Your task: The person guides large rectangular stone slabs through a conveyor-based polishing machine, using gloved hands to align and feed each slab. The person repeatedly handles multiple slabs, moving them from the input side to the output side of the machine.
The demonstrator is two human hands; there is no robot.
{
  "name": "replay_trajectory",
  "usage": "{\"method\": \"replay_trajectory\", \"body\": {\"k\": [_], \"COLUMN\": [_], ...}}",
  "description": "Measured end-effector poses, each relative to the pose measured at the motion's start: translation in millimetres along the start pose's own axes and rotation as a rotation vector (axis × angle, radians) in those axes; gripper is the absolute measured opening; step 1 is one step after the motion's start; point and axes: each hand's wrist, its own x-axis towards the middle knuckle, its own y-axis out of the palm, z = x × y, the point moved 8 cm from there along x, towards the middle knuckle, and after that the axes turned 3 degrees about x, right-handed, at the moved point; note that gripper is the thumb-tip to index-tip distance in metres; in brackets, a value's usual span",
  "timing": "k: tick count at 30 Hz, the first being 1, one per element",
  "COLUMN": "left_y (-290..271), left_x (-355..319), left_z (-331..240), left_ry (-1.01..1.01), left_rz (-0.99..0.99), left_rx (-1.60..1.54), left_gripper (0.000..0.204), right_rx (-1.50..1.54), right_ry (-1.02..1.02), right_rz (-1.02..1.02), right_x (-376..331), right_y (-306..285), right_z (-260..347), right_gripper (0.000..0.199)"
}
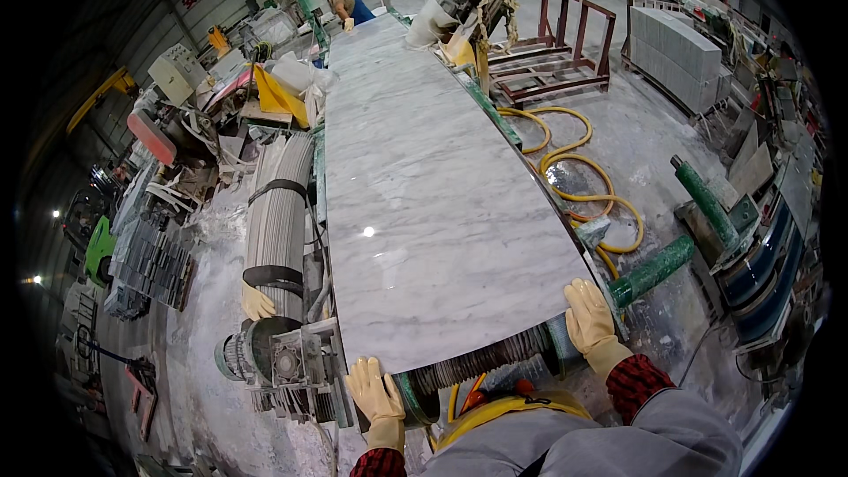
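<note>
A long white marble slab (433,203) with soft grey veins lies flat, stretching away from me. Its surface is glossy and reflects a lamp. My left hand (375,393), in a cream rubber glove, rests at the near left corner with fingers extended. My right hand (590,322), gloved alike, lies on the right edge near the other corner, fingers stretched forward. Neither hand is wrapped around anything. Below the slab's near edge shows a dark ribbed roller (481,360) with green end discs.
To the left are a strapped grey slatted bundle (281,203), a loose glove (257,302) and a motor (287,358). On the right lie a yellow hose (609,190), a green cylinder (654,271) and a dark red frame (561,49). Another person (352,4) stands at the far end.
</note>
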Motion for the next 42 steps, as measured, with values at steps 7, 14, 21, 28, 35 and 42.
{"method": "replay_trajectory", "body": {"k": [7,14,21,28,35,42], "left_y": [8,11,9,3,4,-5], "left_x": [-8,-13,-12,-15,-17,-20], "left_z": [6,9,7,4,5,-3], "left_ry": [-0.024,-0.027,-0.006,0.026,-0.052,0.045], "left_rz": [0.013,0.007,-0.01,-0.068,0.044,-0.094], "left_rx": [0.003,0.012,0.002,-0.012,-0.061,0.02], "left_gripper": [0.051,0.051,0.05,0.049,0.054,0.053], "right_rx": [-0.001,-0.008,-0.014,-0.02,-0.012,-0.024], "right_ry": [-0.003,-0.024,-0.006,-0.011,0.004,-0.017], "right_rz": [0.005,-0.015,0.014,0.025,0.033,0.025], "right_x": [-6,-11,-12,-14,-20,-22], "right_y": [3,4,4,4,5,4], "right_z": [-2,-3,-3,-3,-6,-4], "right_gripper": [0.048,0.049,0.049,0.051,0.049,0.048]}}
